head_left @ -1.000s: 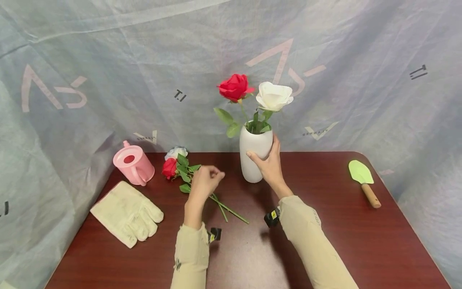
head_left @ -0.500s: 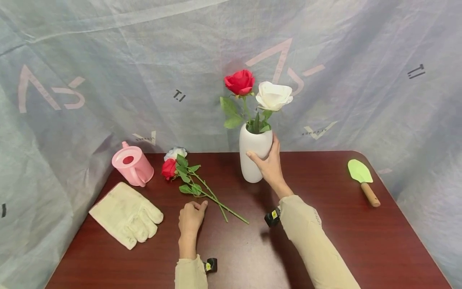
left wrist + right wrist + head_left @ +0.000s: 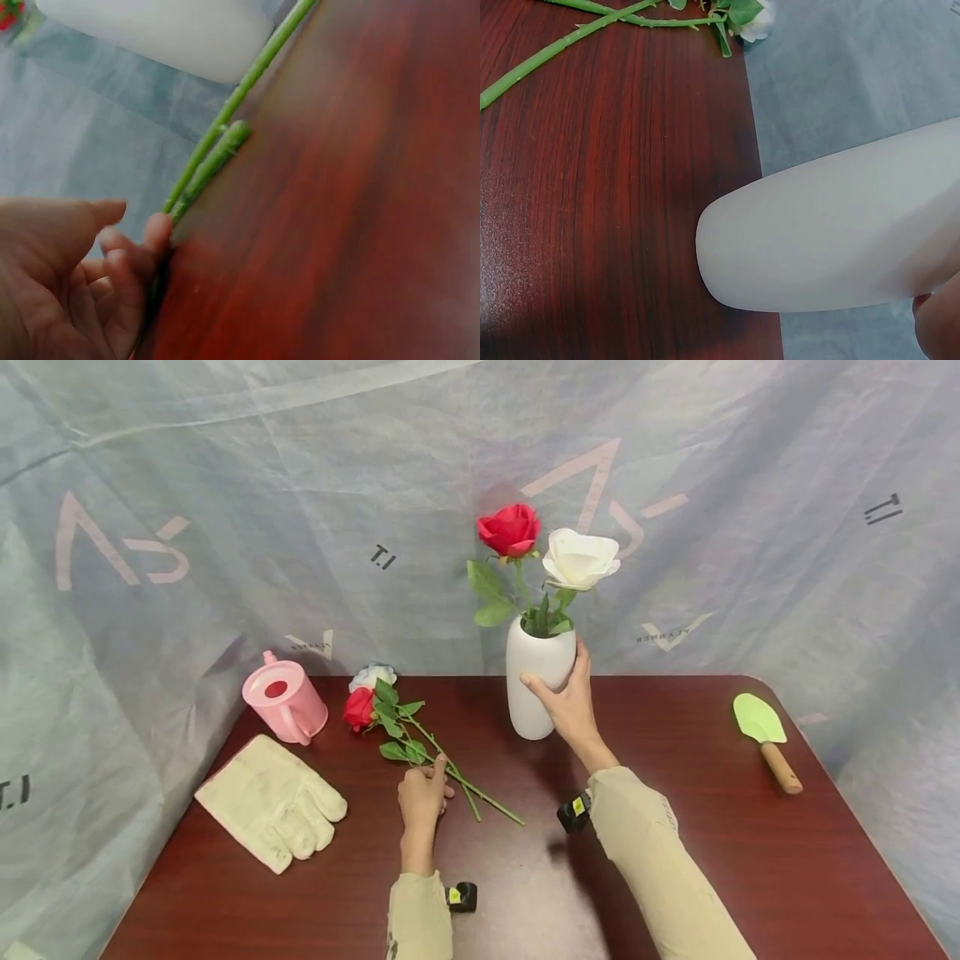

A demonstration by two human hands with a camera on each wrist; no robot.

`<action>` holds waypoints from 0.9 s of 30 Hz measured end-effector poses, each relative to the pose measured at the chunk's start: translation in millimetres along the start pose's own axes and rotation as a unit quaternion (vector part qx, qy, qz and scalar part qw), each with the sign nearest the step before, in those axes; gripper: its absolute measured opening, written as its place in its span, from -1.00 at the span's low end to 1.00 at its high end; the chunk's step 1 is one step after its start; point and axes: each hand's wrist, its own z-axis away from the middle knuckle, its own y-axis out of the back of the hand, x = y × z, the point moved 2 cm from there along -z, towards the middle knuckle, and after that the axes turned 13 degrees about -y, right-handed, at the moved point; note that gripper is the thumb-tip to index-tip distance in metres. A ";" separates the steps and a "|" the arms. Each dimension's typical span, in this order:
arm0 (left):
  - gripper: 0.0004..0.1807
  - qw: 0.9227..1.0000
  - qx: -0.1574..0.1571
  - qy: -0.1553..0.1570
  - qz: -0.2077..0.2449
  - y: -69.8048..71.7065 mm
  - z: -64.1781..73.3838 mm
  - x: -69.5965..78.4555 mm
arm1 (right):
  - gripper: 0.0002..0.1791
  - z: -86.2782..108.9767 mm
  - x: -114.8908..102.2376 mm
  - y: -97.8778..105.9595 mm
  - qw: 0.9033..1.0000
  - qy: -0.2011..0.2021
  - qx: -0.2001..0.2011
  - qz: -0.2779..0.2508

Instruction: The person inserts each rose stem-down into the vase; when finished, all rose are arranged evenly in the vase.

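Observation:
A white vase (image 3: 534, 685) stands upright at the back middle, a red rose (image 3: 510, 531) and a white rose (image 3: 580, 562) rising from its mouth. My right hand (image 3: 572, 710) grips the vase around its right side. Left of it, another red rose (image 3: 359, 708) and a pale blue flower (image 3: 372, 677) lie on the table, their green stems crossing. Over these stems hovers my left hand (image 3: 422, 795). The left wrist view shows its fingertips (image 3: 157, 229) right at the green stems (image 3: 262, 64), the thumb apart from the fingers.
At the back left stands a pink watering can (image 3: 287, 702), with a cream work glove (image 3: 272, 802) in front of it. A green trowel (image 3: 767, 739) with a wooden handle lies far right. A grey cloth (image 3: 420, 485) hangs behind the table (image 3: 675, 860).
My left hand drew back toward me from above the flowers, then came forward and right to the stems. The red rose in the vase settled more upright. My right hand stays on the vase.

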 end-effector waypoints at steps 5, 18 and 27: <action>-0.66 1.000 0.018 0.007 0.012 -5.1 -9.3 -2.7 | 0.05 0.2 0.1 1.3 1.000 -0.008 0.005 0.005; -0.80 0.984 0.125 0.009 0.129 0.1 -0.1 -14.8 | 0.05 -2.8 1.3 0.6 1.000 -0.005 0.004 0.001; -0.80 0.932 0.164 -0.040 0.320 4.6 14.1 -20.5 | 0.06 -1.3 0.1 1.5 1.000 -0.005 0.005 0.001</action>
